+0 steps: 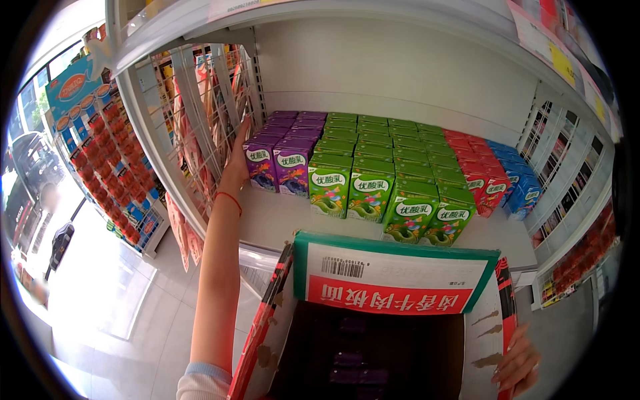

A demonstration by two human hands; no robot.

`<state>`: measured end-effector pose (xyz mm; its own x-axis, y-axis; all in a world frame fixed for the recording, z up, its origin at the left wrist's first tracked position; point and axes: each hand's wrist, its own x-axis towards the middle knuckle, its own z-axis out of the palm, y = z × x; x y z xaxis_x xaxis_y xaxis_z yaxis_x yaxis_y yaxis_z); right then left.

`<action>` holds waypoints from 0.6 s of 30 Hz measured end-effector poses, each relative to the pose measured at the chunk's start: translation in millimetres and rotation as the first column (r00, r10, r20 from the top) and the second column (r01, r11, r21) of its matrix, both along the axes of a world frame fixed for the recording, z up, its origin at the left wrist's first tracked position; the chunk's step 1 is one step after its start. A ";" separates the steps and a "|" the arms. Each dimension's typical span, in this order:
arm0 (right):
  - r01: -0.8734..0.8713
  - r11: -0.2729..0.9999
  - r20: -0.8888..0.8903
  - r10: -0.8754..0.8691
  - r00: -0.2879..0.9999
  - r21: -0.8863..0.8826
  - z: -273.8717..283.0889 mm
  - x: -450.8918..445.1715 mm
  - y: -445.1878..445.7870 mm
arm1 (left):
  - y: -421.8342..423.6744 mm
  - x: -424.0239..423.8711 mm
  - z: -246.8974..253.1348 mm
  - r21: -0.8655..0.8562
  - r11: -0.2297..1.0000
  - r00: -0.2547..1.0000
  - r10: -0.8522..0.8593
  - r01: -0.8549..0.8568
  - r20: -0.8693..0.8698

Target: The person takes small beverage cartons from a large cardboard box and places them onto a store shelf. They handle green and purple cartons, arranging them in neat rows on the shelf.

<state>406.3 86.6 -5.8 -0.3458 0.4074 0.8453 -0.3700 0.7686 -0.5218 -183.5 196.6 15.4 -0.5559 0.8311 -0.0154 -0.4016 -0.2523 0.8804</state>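
Observation:
My left hand (238, 155) reaches onto the shelf, against the left side of the purple drink cartons (261, 162); its fingers are partly hidden between them and the wire side panel. My right hand (517, 362) grips the right side flap of an open cardboard box (395, 305). Inside the dark box lie several small purple packages (352, 359). Right of the purple cartons stand rows of green cartons (329, 187), then red cartons (485, 190) and blue cartons (524, 195) at the right end.
The white shelf board (280, 215) ends just behind the box. Wire panels (200, 110) close both shelf sides, and another shelf edge (350, 6) hangs overhead. At left, a rack of red packaged goods (107, 160) stands on the tiled floor.

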 end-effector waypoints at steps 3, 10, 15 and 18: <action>-0.010 1.000 0.005 0.010 1.000 0.001 -0.3 -2.6 0.3 | 7.1 -28.0 -14.0 0.089 0.993 0.997 -0.073 0.071 0.012; -0.001 1.000 0.008 0.001 1.000 0.000 2.4 -7.9 -1.6 | 2.5 13.7 -3.3 0.079 0.992 0.995 -0.097 0.099 -0.030; -0.036 0.999 0.015 0.036 0.999 0.021 7.9 -17.3 -3.4 | 2.2 -8.8 -8.2 0.071 0.976 0.979 -0.204 0.205 -0.021; -0.041 0.999 0.053 0.040 0.998 0.017 13.3 -20.2 -5.5 | 3.2 -12.4 -10.3 0.040 0.979 0.980 -0.200 0.201 -0.012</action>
